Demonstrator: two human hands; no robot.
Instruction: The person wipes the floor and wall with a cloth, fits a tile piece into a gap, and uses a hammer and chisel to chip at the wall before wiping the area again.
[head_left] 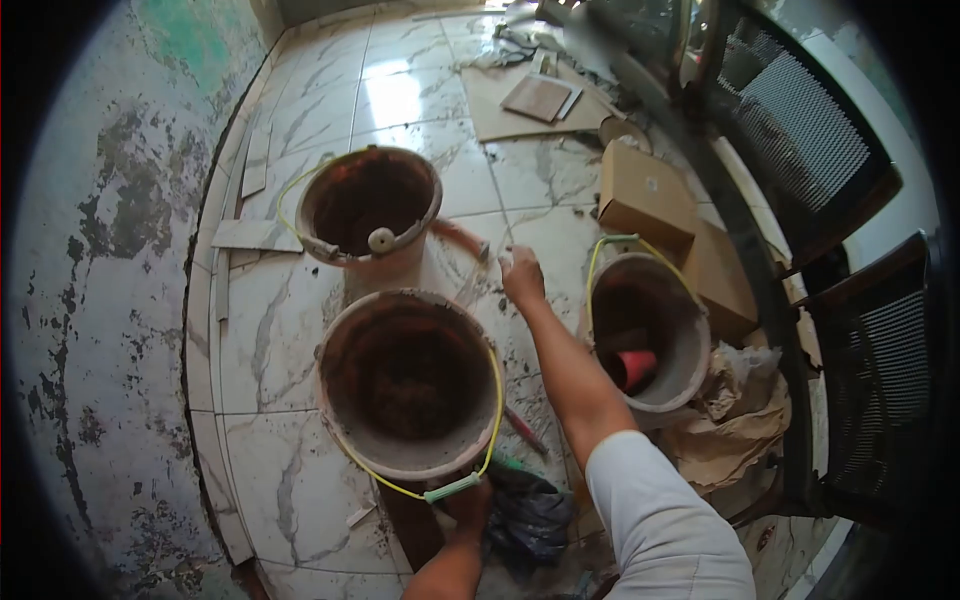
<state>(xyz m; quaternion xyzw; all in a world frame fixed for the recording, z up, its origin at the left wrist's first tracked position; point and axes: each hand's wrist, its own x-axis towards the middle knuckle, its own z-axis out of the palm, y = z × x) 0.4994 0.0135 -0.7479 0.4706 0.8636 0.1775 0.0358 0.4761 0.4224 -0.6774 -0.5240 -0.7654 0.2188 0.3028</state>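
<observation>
Grey-rimmed buckets, three of them, stand on the marbled tile floor (300, 375), each with one yellow handle. I take the nearest, the front bucket (400, 466), as the middle of my clock. The far bucket (400, 262) sits at twelve, the side bucket (692, 340) towards three — and one red object (636, 370) lies inside that last one, at its own six o'clock.

My left hand (470, 502) is at five, just below the one pale green grip (452, 487) on the front bucket's handle; the rim hides the fingers, so I cannot tell whether they hold anything. My right hand (522, 275) reaches out between one and two, between the far and side buckets. Its fingers look curled in, but I cannot tell whether something is pinched there.

One black plastic bag (530, 515) lies between four and five, beside my left hand. One red stick (525, 430) lies between three and four. Two cardboard boxes (645, 195) rest around two; one heap of crumpled brown paper (725, 440) lies just past three. Two dark chairs (790, 130) stand beyond, at two and three.
</observation>
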